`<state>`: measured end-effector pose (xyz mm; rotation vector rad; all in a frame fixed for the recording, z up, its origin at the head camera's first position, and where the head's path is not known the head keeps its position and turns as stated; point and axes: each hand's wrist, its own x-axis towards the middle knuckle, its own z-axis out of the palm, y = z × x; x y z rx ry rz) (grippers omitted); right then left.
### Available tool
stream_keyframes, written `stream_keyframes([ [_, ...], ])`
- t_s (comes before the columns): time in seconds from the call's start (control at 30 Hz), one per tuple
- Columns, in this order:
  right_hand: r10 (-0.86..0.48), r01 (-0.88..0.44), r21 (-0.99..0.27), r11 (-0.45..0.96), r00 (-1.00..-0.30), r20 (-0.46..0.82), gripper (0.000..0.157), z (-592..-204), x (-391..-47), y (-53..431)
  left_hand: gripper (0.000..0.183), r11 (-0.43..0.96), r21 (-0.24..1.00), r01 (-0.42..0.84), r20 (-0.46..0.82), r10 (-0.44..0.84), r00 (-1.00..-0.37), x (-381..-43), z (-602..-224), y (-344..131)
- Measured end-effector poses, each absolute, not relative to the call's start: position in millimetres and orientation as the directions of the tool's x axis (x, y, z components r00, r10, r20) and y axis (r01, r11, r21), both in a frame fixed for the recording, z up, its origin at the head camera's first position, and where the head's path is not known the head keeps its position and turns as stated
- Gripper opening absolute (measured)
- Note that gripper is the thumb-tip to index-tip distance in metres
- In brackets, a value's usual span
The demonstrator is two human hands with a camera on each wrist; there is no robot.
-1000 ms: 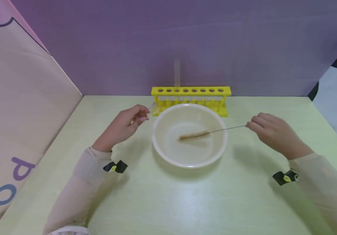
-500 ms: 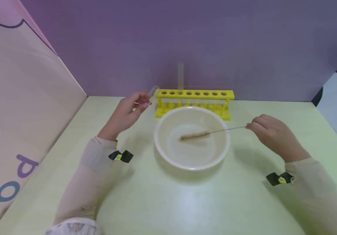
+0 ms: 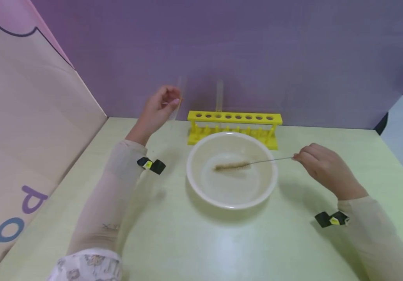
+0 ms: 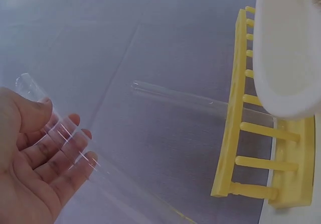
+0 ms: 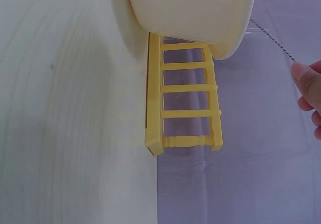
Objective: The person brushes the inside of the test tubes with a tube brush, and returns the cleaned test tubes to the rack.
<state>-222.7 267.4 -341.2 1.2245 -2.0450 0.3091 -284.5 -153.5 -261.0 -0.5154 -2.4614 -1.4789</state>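
My left hand [image 3: 155, 113], raised to the left of the yellow test tube rack [image 3: 234, 116], grips a clear glass test tube [image 4: 118, 186] between thumb and fingers. The tube stands tilted, faint against the purple backdrop in the head view. On the right, my right hand [image 3: 331, 171] pinches the wire end of a test tube brush [image 3: 231, 166]. Its tan bristles lie within the outline of a cream bowl [image 3: 232, 206]; whether they touch the inside I cannot tell. Another clear test tube [image 3: 219, 95] stands upright in the rack.
Behind the bowl, the rack stands near the table's back edge, against a purple backdrop [image 3: 292, 58]. A pale panel with coloured letters [image 3: 32, 200] bounds the left side. The light green table [image 3: 222, 249] extends in front of the bowl.
My left hand has risen and moved away from me with the test tube, from beside the bowl to the rack's upper left. The right hand and brush have hardly moved.
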Motion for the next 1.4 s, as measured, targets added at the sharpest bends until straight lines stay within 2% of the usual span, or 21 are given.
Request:
stream_keyframes([
  [0.33,-0.663,-0.836,0.106,0.539,-0.343,0.665,0.045,-344,-221,263,0.021,0.264,0.884,0.386,0.378,0.084,-0.922,-310,-248,-143],
  [0.6,-0.649,-0.859,0.121,0.497,-0.276,0.709,0.043,-345,-229,253,0.022,0.269,0.89,0.368,0.371,0.041,-0.928,-327,-245,-142],
  [1.1,-0.661,-0.862,0.104,0.496,-0.297,0.689,0.04,-343,-226,243,0.026,0.205,0.895,0.395,0.406,-0.009,-0.914,-368,-252,-129],
  [1.4,-0.665,-0.872,0.112,0.476,-0.274,0.695,0.038,-344,-227,235,0.021,0.171,0.929,0.328,0.341,-0.055,-0.938,-380,-264,-131],
])
